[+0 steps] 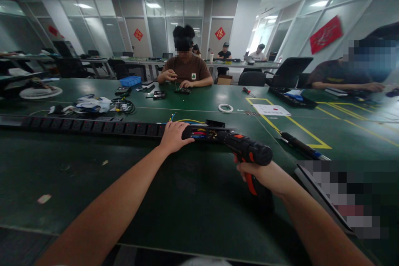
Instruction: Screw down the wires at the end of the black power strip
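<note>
A long black power strip (93,126) lies across the green table (93,174); its right end is open and shows coloured wires (199,133). My left hand (173,137) rests on the strip beside that open end, fingers curled over it. My right hand (264,176) is closed round the grip of a black and orange cordless screwdriver (246,149), whose tip points left into the open end.
A person sits across the table at small parts (182,90). Another person sits at the right. On the table lie a blue bin (130,81), a tape roll (225,108), a cable pile (93,104), a white sheet (271,110) and a black tool (301,144).
</note>
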Action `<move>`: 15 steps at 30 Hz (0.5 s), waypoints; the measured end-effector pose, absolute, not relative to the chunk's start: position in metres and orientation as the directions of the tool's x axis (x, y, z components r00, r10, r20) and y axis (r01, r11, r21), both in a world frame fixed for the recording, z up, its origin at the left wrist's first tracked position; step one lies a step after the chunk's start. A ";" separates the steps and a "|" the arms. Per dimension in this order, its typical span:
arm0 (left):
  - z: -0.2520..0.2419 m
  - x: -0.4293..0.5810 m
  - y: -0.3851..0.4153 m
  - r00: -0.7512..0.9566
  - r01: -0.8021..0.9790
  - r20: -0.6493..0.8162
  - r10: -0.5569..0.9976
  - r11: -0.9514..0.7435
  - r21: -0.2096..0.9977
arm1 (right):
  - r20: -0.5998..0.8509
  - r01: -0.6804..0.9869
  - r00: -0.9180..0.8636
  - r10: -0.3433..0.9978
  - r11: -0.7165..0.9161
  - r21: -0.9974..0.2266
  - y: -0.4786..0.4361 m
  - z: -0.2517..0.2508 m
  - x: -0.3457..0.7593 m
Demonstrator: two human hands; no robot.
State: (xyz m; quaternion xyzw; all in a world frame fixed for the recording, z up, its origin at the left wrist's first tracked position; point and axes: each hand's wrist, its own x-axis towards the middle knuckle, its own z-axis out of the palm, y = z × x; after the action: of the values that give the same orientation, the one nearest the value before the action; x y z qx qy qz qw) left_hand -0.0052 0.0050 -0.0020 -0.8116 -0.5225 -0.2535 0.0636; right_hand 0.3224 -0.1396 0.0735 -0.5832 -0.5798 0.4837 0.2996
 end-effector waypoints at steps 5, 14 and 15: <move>-0.002 -0.005 0.005 0.328 0.881 0.475 0.816 -0.446 0.157 | -0.214 0.385 -0.137 0.967 -0.147 -0.911 -0.141 0.075 0.322; -0.002 -0.005 0.005 0.326 0.879 0.472 0.819 -0.447 0.168 | -0.218 0.379 -0.131 0.967 -0.154 -0.912 -0.142 0.077 0.321; -0.002 -0.005 0.005 0.326 0.878 0.472 0.819 -0.447 0.169 | -0.221 0.379 -0.127 0.967 -0.159 -0.912 -0.142 0.077 0.321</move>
State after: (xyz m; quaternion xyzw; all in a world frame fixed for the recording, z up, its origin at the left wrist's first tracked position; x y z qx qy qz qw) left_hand -0.0050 0.0054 -0.0018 -0.8123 -0.5224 -0.2527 0.0584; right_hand 0.3208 -0.1419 0.0769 -0.5870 -0.5732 0.4847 0.3031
